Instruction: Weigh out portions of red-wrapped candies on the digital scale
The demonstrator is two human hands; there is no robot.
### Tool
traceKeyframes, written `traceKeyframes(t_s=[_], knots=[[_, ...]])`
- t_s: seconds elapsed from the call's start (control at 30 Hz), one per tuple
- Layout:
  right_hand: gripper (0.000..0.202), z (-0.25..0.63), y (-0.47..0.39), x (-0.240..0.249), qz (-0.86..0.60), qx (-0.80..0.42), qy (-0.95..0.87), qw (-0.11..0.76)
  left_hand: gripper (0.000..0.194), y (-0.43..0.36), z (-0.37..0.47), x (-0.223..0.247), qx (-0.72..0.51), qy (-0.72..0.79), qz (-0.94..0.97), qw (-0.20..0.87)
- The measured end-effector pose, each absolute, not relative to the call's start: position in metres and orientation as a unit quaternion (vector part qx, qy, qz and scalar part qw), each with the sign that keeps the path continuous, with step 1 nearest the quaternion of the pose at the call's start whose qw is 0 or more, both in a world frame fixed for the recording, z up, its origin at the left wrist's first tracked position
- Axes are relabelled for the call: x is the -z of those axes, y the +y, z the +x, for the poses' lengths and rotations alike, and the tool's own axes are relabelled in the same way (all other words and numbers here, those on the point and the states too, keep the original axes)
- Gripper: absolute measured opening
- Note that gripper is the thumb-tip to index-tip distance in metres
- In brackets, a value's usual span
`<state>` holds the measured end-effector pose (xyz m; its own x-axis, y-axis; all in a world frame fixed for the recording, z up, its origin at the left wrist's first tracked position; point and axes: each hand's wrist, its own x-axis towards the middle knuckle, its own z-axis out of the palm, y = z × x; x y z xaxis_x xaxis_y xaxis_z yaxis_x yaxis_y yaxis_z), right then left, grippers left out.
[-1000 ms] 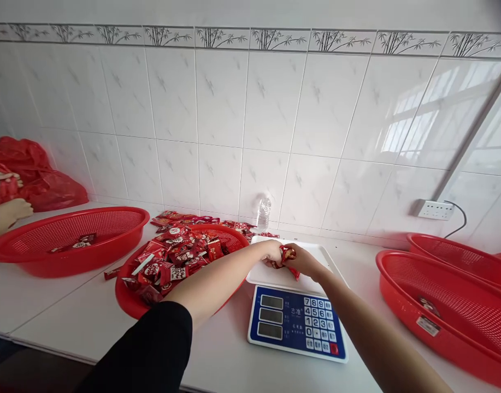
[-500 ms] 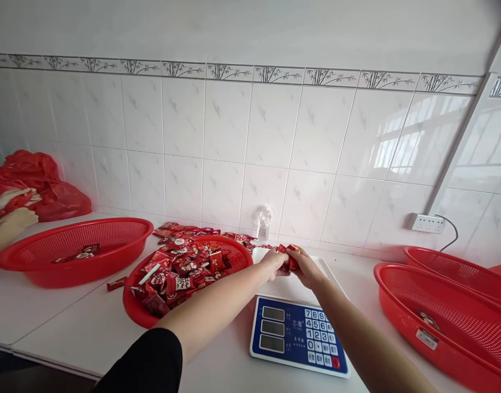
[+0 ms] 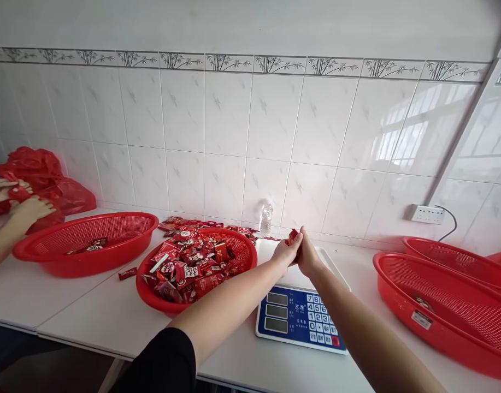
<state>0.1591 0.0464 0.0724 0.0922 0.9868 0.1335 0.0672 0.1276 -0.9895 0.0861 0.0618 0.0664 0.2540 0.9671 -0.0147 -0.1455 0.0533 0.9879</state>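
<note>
My left hand (image 3: 286, 252) and my right hand (image 3: 308, 256) are cupped together above the white pan of a digital scale (image 3: 301, 319). Between them are red snack packets (image 3: 293, 236), mostly covered by my fingers, so I cannot tell how many. Both hands are closed around them. Left of the scale stands a red plastic basket (image 3: 250, 248) heaped with red snack packets (image 3: 193, 267). More packets lie in a row along the wall behind it. One loose packet (image 3: 128, 273) rests on the table to the left of that basket.
Another red basket (image 3: 139, 248) with a few packets stands at left. Beyond it, another person's hands (image 3: 27, 207) handle red plastic bags (image 3: 37, 169). Two red baskets (image 3: 398, 300) overlap at right. A clear bottle (image 3: 266, 219) and a power socket (image 3: 427, 214) are by the wall.
My hands have pressed closer together around the packets and now hide more of them. The view has shifted slightly. The other person's hands have moved a little at the red bags.
</note>
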Motion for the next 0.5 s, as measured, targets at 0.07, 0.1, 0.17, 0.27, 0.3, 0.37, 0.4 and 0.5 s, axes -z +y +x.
traceKeyframes(t_s=[0.07,0.1,0.17,0.27,0.3,0.37,0.4,0.5], knots=[[0.084,0.157,0.040,-0.076,-0.499,-0.427,-0.534,0.532,0.047,0.063,0.082,-0.064,-0.470,0.404,0.528,0.581],[0.087,0.157,0.037,-0.078,-0.495,-0.427,-0.541,0.529,0.045,0.064,0.079,-0.064,-0.474,0.408,0.531,0.572],[0.088,0.156,0.030,-0.081,-0.490,-0.428,-0.555,0.518,0.041,0.065,0.067,-0.064,-0.474,0.412,0.544,0.557],[0.084,0.154,0.021,-0.082,-0.451,-0.458,-0.561,0.521,0.037,0.062,0.044,-0.073,-0.470,0.405,0.576,0.532],[0.081,0.153,0.018,-0.082,-0.420,-0.485,-0.549,0.535,0.037,0.058,0.035,-0.078,-0.466,0.401,0.587,0.527],[0.071,0.148,0.013,-0.084,-0.350,-0.549,-0.512,0.561,0.038,0.050,0.016,-0.089,-0.459,0.394,0.598,0.526],[0.067,0.145,0.011,-0.085,-0.319,-0.576,-0.493,0.568,0.038,0.045,0.007,-0.096,-0.457,0.387,0.601,0.529],[0.060,0.132,0.000,-0.090,-0.270,-0.625,-0.460,0.570,0.037,0.034,-0.027,-0.114,-0.465,0.365,0.606,0.532]])
